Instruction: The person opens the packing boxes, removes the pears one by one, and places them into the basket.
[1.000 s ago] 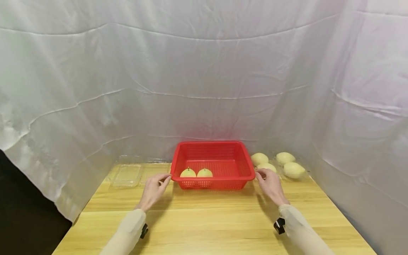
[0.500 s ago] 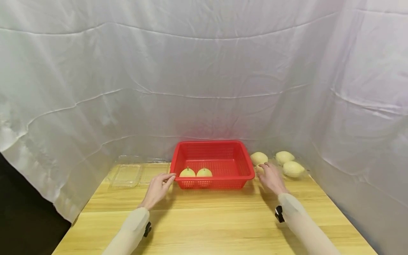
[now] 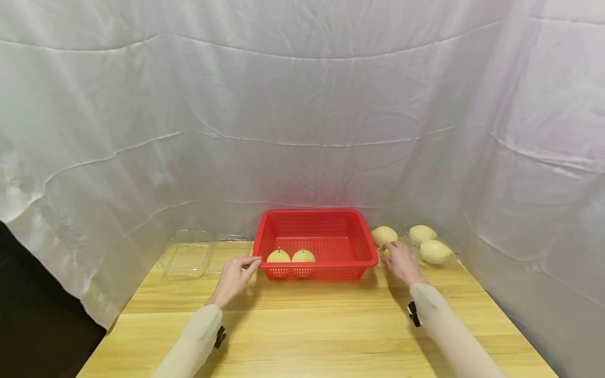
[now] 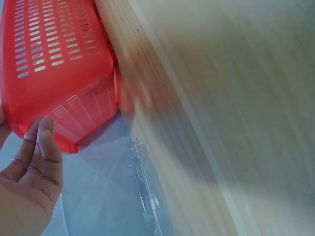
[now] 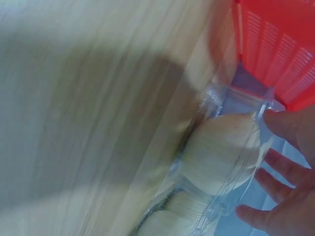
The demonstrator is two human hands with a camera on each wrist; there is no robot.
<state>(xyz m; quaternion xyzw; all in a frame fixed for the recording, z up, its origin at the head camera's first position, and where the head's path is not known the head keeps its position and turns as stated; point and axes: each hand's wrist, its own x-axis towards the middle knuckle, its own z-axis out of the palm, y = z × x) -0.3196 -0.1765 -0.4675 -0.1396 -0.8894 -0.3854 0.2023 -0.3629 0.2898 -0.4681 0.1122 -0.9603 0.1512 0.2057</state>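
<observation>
A red plastic basket [image 3: 326, 272] with slotted walls stands at the back middle of the table. Two round pale yellow pears [image 3: 279, 256] with short stems lie inside, near its front wall. My left hand [image 3: 235, 278] pinches the rim at the front left corner; in the left wrist view its fingertips [image 4: 46, 129] lie against the red wall. To the basket's right, my right hand [image 3: 404, 262] reaches over a pale yellow lemon-shaped fruit [image 5: 221, 152] in a clear plastic box [image 5: 211, 101]. Its fingers are spread and loosely bent beside that fruit, which is mostly hidden in the head view.
More pale yellow lemon-shaped fruits [image 3: 436, 252] lie in clear packaging at the back right. Clear plastic boxes [image 3: 189, 260] lie left of the basket. A grey-white curtain [image 3: 302, 115] hangs behind and at both sides of the wooden table [image 3: 321, 331].
My right hand has left the basket's front right corner and moved over the nearby fruit. My left hand has shifted slightly right along the rim. The basket is nearly still.
</observation>
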